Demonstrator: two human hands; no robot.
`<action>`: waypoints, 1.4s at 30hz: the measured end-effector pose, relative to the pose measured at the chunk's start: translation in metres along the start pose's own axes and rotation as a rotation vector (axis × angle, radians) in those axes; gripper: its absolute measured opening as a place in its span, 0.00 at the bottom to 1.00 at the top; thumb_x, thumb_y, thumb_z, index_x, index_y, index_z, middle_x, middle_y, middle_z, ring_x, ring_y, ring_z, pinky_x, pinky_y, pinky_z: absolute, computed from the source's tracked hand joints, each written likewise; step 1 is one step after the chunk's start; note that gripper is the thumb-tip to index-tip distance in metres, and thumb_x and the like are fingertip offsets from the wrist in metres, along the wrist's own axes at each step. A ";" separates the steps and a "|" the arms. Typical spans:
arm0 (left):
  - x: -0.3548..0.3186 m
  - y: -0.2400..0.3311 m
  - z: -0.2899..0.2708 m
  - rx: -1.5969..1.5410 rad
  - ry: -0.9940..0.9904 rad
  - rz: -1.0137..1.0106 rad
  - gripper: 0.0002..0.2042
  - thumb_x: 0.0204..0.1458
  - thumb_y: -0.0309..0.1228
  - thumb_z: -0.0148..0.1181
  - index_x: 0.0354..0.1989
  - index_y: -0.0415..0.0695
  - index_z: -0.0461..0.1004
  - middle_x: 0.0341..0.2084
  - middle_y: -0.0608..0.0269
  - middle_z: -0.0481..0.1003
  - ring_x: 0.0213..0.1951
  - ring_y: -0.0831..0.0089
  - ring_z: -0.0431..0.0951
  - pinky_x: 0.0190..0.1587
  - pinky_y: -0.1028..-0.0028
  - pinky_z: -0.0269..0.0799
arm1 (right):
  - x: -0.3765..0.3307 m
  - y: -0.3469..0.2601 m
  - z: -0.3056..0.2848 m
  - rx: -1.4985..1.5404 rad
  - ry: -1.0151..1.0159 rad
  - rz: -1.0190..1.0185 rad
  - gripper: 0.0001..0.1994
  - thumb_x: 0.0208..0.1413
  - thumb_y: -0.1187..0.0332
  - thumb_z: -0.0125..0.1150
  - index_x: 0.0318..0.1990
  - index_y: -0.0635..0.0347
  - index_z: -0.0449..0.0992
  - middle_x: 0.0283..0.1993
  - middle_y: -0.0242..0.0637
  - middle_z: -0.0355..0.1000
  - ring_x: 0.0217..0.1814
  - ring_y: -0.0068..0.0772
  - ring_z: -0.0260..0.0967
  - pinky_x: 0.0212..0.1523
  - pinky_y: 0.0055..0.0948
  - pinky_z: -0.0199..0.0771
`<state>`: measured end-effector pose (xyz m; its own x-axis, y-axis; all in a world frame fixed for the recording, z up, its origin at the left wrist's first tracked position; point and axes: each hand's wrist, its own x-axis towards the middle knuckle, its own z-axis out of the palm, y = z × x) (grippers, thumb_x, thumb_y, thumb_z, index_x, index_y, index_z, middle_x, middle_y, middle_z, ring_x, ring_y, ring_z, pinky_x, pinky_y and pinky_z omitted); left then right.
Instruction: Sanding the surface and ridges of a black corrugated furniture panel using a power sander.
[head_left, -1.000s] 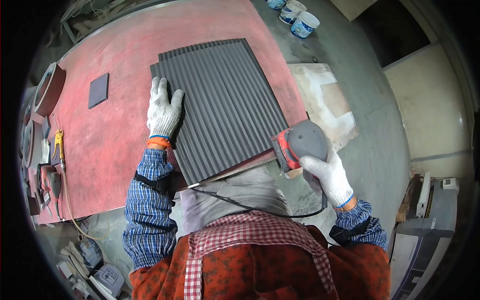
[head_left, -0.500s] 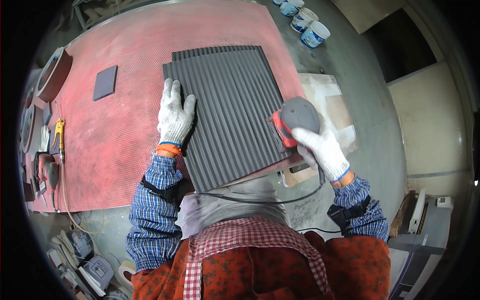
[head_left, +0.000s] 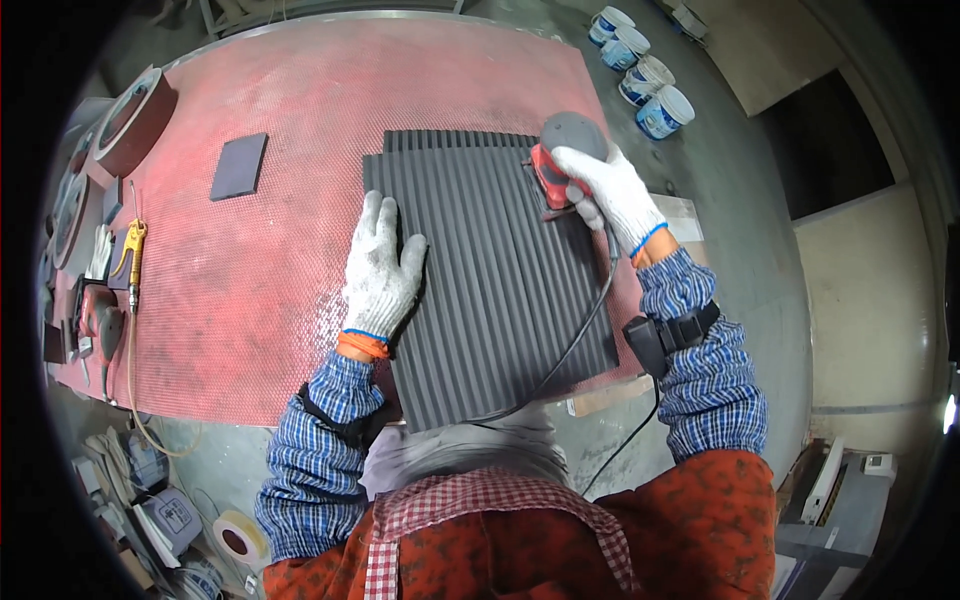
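A dark grey ribbed panel (head_left: 490, 290) lies on the red mat-covered table (head_left: 270, 300), overhanging its near edge. Beneath it, the ribbed strip of a second panel (head_left: 450, 139) peeks out along the far side. My right hand (head_left: 620, 195), in a white knit glove, grips a red and grey electric sander (head_left: 560, 165) at the panel's far right corner. Its black cord runs down across the panel. My left hand (head_left: 382, 270), gloved too, rests with outstretched fingers along the panel's left edge, thumb apart.
A flat grey block (head_left: 239, 166) lies left of the panel. On the table's left side are rolls of abrasive belt (head_left: 135, 122), a yellow air blow gun (head_left: 133, 250) with a hose, and another red sander (head_left: 98, 315). Several buckets (head_left: 665, 112) stand on the floor at far right.
My right hand has carried the sander from the panel's near right edge up to its far right corner. My left hand stays at the left edge. The whole view has shifted slightly.
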<state>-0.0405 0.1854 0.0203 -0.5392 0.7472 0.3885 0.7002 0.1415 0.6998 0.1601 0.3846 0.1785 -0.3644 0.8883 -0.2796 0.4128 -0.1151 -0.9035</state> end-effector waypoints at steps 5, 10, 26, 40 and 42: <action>-0.001 0.001 -0.001 0.029 -0.054 -0.052 0.31 0.64 0.35 0.61 0.71 0.33 0.63 0.74 0.35 0.57 0.74 0.42 0.60 0.74 0.57 0.61 | 0.037 -0.018 0.013 -0.006 -0.080 -0.047 0.29 0.59 0.53 0.73 0.60 0.60 0.70 0.25 0.27 0.70 0.15 0.14 0.58 0.13 0.19 0.54; 0.001 0.007 -0.005 -0.006 -0.033 -0.050 0.31 0.61 0.34 0.63 0.69 0.29 0.65 0.72 0.31 0.59 0.73 0.39 0.62 0.74 0.55 0.61 | 0.061 -0.021 0.019 0.047 -0.033 -0.137 0.19 0.57 0.52 0.72 0.44 0.58 0.79 0.24 0.30 0.74 0.16 0.16 0.65 0.14 0.19 0.60; -0.001 0.000 0.002 0.025 0.011 0.000 0.30 0.61 0.33 0.63 0.68 0.28 0.65 0.71 0.31 0.61 0.71 0.39 0.64 0.72 0.55 0.62 | 0.008 -0.002 0.024 -0.050 -0.013 -0.079 0.32 0.54 0.53 0.74 0.60 0.62 0.69 0.24 0.28 0.71 0.14 0.16 0.61 0.12 0.20 0.60; 0.001 -0.011 0.009 0.047 0.007 -0.045 0.30 0.62 0.39 0.61 0.68 0.30 0.67 0.73 0.34 0.60 0.73 0.43 0.62 0.74 0.57 0.61 | -0.184 0.057 -0.022 0.064 0.005 0.131 0.42 0.56 0.62 0.73 0.75 0.58 0.57 0.27 0.29 0.72 0.15 0.16 0.60 0.12 0.21 0.59; 0.001 -0.011 0.010 0.028 0.002 -0.045 0.31 0.62 0.39 0.61 0.68 0.31 0.67 0.73 0.35 0.59 0.73 0.43 0.61 0.74 0.57 0.60 | -0.204 0.074 -0.027 0.140 0.055 0.100 0.43 0.55 0.66 0.74 0.75 0.58 0.56 0.34 0.32 0.75 0.18 0.16 0.63 0.14 0.21 0.61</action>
<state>-0.0444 0.1912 0.0070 -0.5713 0.7383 0.3585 0.6880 0.1925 0.6997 0.2876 0.2065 0.1774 -0.2794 0.8920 -0.3553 0.3228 -0.2612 -0.9097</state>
